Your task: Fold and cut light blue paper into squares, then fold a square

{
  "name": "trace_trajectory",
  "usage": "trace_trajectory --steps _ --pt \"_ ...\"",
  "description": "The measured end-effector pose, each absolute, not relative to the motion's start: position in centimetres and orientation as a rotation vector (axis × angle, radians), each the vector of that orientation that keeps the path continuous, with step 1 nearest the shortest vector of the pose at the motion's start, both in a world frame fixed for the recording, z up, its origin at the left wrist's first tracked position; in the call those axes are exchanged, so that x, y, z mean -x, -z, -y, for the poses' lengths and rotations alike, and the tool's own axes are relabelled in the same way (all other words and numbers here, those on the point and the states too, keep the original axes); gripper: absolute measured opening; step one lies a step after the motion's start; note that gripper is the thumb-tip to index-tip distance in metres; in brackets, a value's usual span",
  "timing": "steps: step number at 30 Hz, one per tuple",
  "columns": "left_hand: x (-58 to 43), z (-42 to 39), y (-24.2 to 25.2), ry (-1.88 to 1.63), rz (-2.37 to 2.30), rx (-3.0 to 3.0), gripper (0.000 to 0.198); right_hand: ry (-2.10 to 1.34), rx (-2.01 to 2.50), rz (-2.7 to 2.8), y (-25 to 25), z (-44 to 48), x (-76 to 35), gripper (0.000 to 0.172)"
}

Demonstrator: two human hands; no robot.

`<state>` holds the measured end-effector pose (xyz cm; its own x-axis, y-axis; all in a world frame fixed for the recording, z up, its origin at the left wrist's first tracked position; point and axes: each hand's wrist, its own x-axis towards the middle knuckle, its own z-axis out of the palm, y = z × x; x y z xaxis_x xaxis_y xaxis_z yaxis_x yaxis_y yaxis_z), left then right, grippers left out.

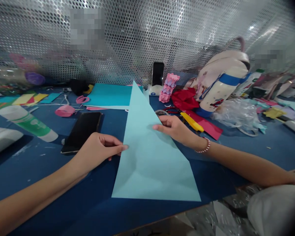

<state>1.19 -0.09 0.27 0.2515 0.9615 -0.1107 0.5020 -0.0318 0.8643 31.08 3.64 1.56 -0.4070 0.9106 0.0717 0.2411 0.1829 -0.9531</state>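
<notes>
Pale blue sheet: tapering to a point at the far end, it's mid-counter, right between left hand and right hand!
Left hand: thumb and fingers pinching the left edge, forearm stretching in from the near left.
Right hand: gripping the slanted right edge, farther up, beaded bracelet at the wrist, forearm angling in from the right.
Black phone: flat, just left of the left hand.
Yellow cutter: just beyond the right hand.
</notes>
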Motion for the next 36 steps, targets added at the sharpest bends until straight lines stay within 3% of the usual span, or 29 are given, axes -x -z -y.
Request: trace_trajectory --steps 7,14,16,18,20,26,31,36 --pt "-1.0 1.6 -1.3 -0.722 -1.343 -2.011 0.038 -1.143 0.809 1.816 -4.6 -5.9 -29.0 0.056" --pt "2.7 1.8 -3.3 -1.387 -1.506 -2.335 0.012 -0.51 0.719 1.874 -4.1 -5.2 -30.8 0.037" --pt "4.0 1.7 -3.2 -1.492 -1.348 -2.607 0.023 -0.422 0.666 1.958 -3.7 -5.2 -31.7 0.044" --pt "5.2 1.7 -2.9 -1.434 -1.161 -2.907 0.044 -0.331 0.594 2.057 -3.4 -5.4 -32.4 0.055" --pt "6.0 1.9 -2.7 -1.377 -1.077 -3.043 0.052 -0.245 0.544 2.151 -3.4 -5.7 -33.0 0.061" --pt "6.3 2.2 -2.6 -1.349 -1.046 -3.137 0.055 -0.093 0.544 2.258 -5.8 -4.5 -33.0 0.038" --pt "4.7 1.7 -3.7 -1.534 -1.004 -3.0 0.041 -0.165 0.711 2.376 -7.6 -2.1 -32.7 0.024" --pt "3.6 2.1 -4.4 -1.413 -1.056 -3.033 0.071 -0.332 0.548 2.642 -6.7 -1.8 -31.7 0.025"
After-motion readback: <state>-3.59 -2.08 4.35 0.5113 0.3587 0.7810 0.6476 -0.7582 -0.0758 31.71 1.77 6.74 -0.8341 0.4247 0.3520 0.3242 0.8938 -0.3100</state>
